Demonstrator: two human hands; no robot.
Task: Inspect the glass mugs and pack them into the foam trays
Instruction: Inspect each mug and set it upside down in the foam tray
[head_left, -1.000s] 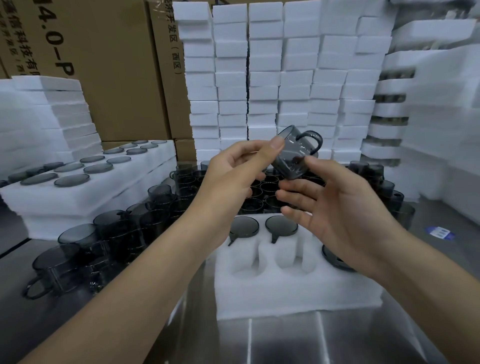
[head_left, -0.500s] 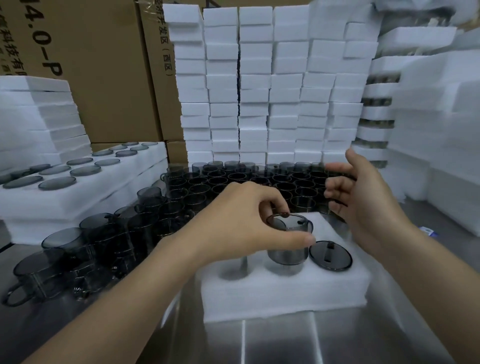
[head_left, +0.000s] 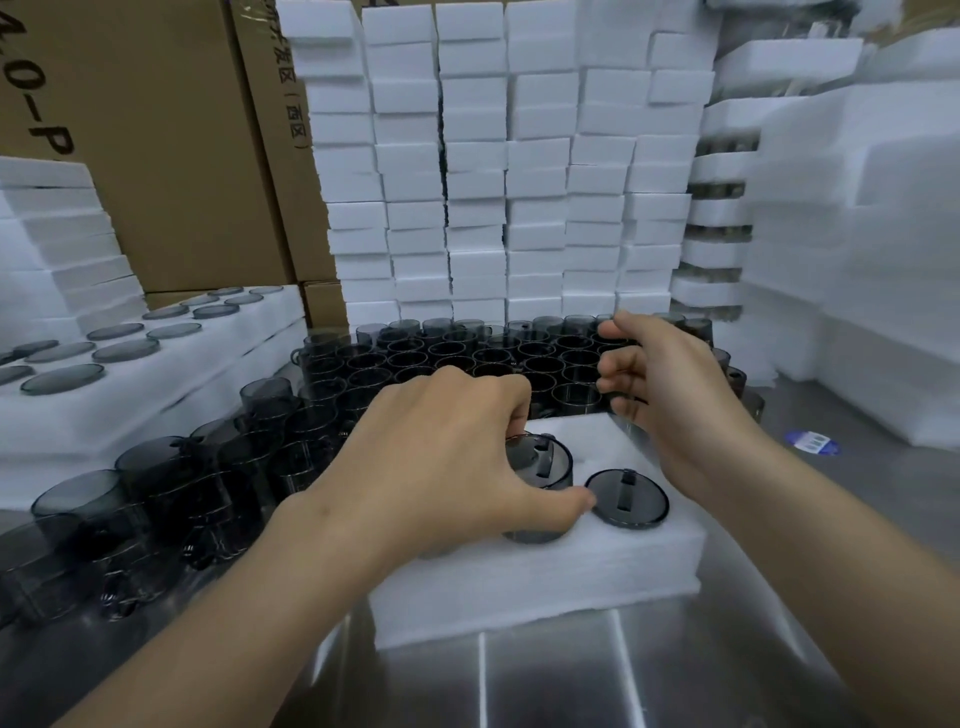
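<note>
A white foam tray (head_left: 545, 582) lies on the steel table in front of me. My left hand (head_left: 441, 457) grips a smoky grey glass mug (head_left: 540, 467), bottom up and partly sunk into a tray pocket. To its right a second mug (head_left: 626, 499) sits flush in its pocket, bottom up. My right hand (head_left: 670, 395) hovers over the right end of a dense block of loose mugs (head_left: 467, 358) behind the tray. Its fingers are loosely curled and no mug is plainly held.
More loose mugs (head_left: 156, 493) crowd the table on the left, beside a filled foam tray (head_left: 130, 364). Stacks of white foam blocks (head_left: 519, 182) and cardboard boxes (head_left: 156, 130) wall the back. A blue sticker (head_left: 810, 442) lies on the steel table (head_left: 571, 686) at right.
Both hands held one mug up a second ago. My left hand has brought it down, turned over, into the tray pocket; my right hand let go and moved back over the loose mugs.
</note>
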